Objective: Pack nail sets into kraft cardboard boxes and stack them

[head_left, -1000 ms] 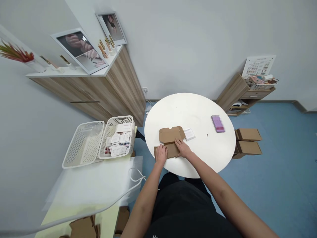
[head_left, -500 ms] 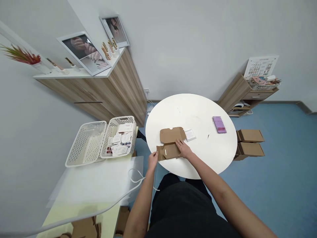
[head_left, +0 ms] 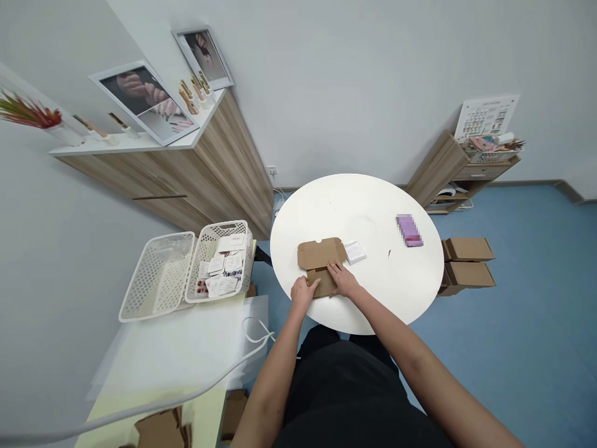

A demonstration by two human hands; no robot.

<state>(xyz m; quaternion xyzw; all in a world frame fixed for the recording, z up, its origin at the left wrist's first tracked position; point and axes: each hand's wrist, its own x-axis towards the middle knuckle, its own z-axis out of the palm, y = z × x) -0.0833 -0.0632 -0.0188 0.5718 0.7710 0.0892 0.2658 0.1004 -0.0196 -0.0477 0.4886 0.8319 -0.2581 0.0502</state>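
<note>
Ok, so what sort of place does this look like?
Probably a nail salon or studio: framed photos of manicured hands stand on the wall shelf, and a chart of what look like nail samples sits on the far shelving.

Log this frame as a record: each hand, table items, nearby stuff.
left hand: on the near edge of a flat brown cardboard box blank
right hand: lying on the same blank, beside the left hand
surface: round white table
also on table: small white square packet; blurred purple rectangular packet
left of table: white plastic lattice basket of printed cards
right of table: two closed brown cardboard boxes
</note>
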